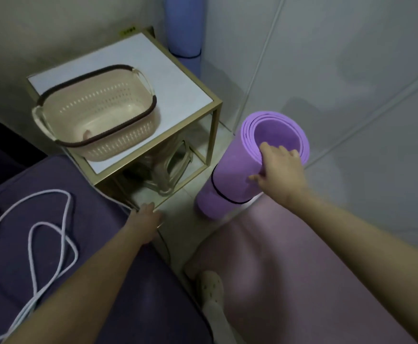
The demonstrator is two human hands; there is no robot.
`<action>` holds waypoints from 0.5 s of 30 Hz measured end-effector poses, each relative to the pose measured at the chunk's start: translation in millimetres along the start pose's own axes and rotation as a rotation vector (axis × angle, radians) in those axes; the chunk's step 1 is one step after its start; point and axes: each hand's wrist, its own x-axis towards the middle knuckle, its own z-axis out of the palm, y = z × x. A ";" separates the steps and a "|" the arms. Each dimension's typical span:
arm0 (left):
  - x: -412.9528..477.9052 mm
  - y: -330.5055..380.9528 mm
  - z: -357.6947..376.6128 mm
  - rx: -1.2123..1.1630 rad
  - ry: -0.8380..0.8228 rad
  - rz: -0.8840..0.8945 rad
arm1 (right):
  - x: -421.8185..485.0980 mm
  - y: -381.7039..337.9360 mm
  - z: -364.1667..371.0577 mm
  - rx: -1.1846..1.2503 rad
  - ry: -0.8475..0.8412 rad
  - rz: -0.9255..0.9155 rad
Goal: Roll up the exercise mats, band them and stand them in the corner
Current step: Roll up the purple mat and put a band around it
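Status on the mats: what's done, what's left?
Done: blue rolled mat stands in the corner. In hand: purple mat, rolled and wearing a black band, upright, right hand holding its top rim, short of the corner. Left: pink mat and what looks like a dark purple mat lie flat, unrolled. Left hand holds nothing.

Basket [96, 112] on table [178, 88]; rolled mat [230, 180] right.
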 end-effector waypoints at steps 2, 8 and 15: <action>18.1 3.1 -43.0 -0.023 0.129 -0.009 | 19.3 9.2 4.2 0.001 0.029 0.056; 83.8 9.4 -148.8 -0.099 0.316 0.068 | 100.7 44.4 13.9 0.004 0.136 0.074; 155.5 11.1 -199.6 -0.203 0.405 0.083 | 190.0 81.3 29.1 -0.045 0.171 0.037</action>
